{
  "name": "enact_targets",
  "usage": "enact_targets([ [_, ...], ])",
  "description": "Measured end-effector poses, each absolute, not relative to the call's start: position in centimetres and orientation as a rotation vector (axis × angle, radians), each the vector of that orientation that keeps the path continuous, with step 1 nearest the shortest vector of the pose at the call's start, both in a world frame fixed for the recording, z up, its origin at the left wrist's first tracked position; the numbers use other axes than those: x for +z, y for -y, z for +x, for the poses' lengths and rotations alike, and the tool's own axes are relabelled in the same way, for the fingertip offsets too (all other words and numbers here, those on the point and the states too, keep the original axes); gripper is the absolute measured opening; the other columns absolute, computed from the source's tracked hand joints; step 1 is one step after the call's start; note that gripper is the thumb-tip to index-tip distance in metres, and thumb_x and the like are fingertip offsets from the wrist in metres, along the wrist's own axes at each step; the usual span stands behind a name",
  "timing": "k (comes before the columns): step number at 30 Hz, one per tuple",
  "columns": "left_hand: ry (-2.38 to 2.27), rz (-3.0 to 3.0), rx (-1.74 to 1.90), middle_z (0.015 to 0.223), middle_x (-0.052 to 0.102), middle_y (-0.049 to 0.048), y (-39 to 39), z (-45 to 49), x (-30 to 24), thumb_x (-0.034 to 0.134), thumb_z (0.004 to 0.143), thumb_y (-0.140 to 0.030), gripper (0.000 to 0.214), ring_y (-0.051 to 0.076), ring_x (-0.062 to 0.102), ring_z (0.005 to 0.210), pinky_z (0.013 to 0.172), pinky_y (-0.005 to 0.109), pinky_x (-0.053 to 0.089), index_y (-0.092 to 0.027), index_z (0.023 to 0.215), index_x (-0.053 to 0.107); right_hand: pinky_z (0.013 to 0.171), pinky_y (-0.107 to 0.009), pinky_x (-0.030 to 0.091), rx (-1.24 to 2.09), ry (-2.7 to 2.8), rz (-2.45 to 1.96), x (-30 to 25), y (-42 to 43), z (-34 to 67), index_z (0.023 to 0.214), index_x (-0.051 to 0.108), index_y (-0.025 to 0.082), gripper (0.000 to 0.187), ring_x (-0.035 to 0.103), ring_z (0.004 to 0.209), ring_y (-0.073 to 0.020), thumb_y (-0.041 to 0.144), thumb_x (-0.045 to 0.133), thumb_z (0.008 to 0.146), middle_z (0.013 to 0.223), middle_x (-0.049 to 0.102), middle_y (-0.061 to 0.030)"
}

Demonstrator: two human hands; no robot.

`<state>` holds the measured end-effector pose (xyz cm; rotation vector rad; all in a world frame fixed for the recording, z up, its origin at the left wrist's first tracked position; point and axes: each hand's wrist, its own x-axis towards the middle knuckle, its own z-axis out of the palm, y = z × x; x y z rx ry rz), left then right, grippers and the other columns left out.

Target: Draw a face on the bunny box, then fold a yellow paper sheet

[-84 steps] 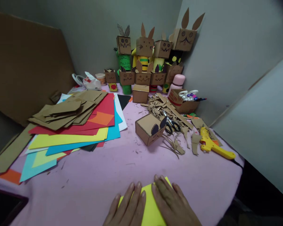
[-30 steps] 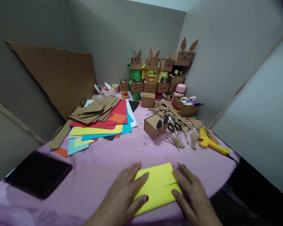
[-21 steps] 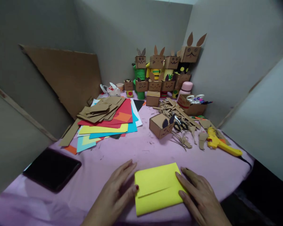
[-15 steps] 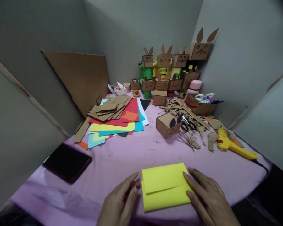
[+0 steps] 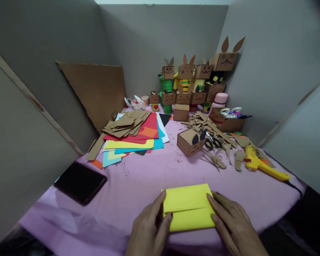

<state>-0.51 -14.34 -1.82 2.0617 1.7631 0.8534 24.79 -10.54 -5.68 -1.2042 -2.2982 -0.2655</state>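
Observation:
A folded yellow paper (image 5: 188, 208) lies on the pink tablecloth (image 5: 138, 181) near the front edge, its upper flap creased down over the lower part. My left hand (image 5: 152, 229) rests at its left edge, fingers stretched out, thumb on the fold. Along the paper's right edge lies my right hand (image 5: 233, 224), flat, with its fingers extended and pressing. Neither hand grips anything.
A stack of coloured paper and cardboard pieces (image 5: 130, 137) lies at the left. A black tablet (image 5: 80, 182) sits nearer. A cardboard box face (image 5: 191, 142), scissors (image 5: 212, 141), cardboard scraps (image 5: 216, 142), a yellow glue gun (image 5: 261, 165) and cardboard rabbit figures (image 5: 192, 83) fill the right and back.
The yellow paper went from one flat sheet under both hands to a folded piece with a flap. My hands slid out to its left and right edges. The view shifted.

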Motion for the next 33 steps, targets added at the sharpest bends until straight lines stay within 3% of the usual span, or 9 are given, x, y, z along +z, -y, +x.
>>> enact_targets([
  [5,-1.659,2.037,0.871,0.102,0.071,0.002,13.9,-0.7,-1.3,0.052,0.085,-0.023,0.025,0.015,0.067,0.091,0.076,0.023,0.056,-0.024,0.109,0.061,0.08,-0.044,0.052,-0.192,2.306,-1.235,-5.7,10.7,24.8,0.122,0.056,0.015,0.038,0.061,0.105,-0.0277,0.03,0.046,0.088,0.116,0.065,-0.0141],
  [11,-1.68,1.95,0.942,0.102,0.072,0.002,13.4,-0.7,-1.9,0.052,0.086,-0.031,0.025,0.016,0.068,0.091,0.077,0.023,0.056,-0.024,0.106,0.065,0.083,-0.046,0.052,-0.051,2.269,-1.279,-5.7,10.7,24.6,0.124,0.054,0.017,0.039,0.059,0.108,-0.0279,0.029,0.049,0.088,0.118,0.063,-0.014],
  [17,-1.731,1.777,0.989,0.099,0.074,-0.0007,12.7,-1.5,-3.0,0.058,0.08,-0.038,0.026,0.018,0.07,0.087,0.075,0.022,0.056,-0.025,0.099,0.07,0.092,-0.034,0.049,0.389,1.937,-1.373,-4.7,11.0,24.8,0.127,0.048,0.017,0.041,0.057,0.112,-0.0217,0.028,0.049,0.087,0.122,0.06,-0.0118],
  [21,-1.737,1.719,0.999,0.1,0.074,0.0001,12.4,-1.6,-3.4,0.059,0.078,-0.042,0.03,0.02,0.07,0.088,0.075,0.024,0.056,-0.024,0.099,0.07,0.077,-0.029,0.053,0.83,1.613,-1.389,-3.7,10.8,25.0,0.122,0.05,0.017,0.037,0.064,0.093,-0.0203,0.034,0.046,0.089,0.1,0.066,-0.0099],
  [25,-1.758,1.639,0.994,0.099,0.074,0.0004,12.4,-1.7,-3.4,0.058,0.076,-0.046,0.035,0.022,0.069,0.09,0.074,0.025,0.057,-0.023,0.099,0.07,0.066,-0.029,0.047,1.214,1.347,-1.303,-2.5,10.1,24.6,0.118,0.049,0.014,0.045,0.06,0.075,-0.0186,0.042,0.053,0.082,0.077,0.06,-0.0028],
  [29,-1.732,1.554,0.919,0.099,0.074,0.0019,12.2,-1.6,-3.1,0.057,0.073,-0.048,0.042,0.022,0.069,0.091,0.075,0.024,0.056,-0.02,0.102,0.07,0.061,-0.027,0.038,1.341,1.212,-1.284,-2.3,9.3,24.1,0.118,0.044,0.013,0.055,0.048,0.063,-0.0143,0.041,0.063,0.074,0.066,0.05,0.0041],
  [33,-1.759,1.408,0.975,0.1,0.073,0.0062,12.1,-1.0,-2.4,0.057,0.065,-0.052,0.049,0.026,0.067,0.094,0.078,0.029,0.054,-0.017,0.097,0.071,0.062,-0.026,0.034,1.406,1.177,-1.231,-2.4,9.1,24.1,0.119,0.042,0.014,0.056,0.044,0.064,-0.0133,0.04,0.063,0.074,0.067,0.048,0.0051],
])
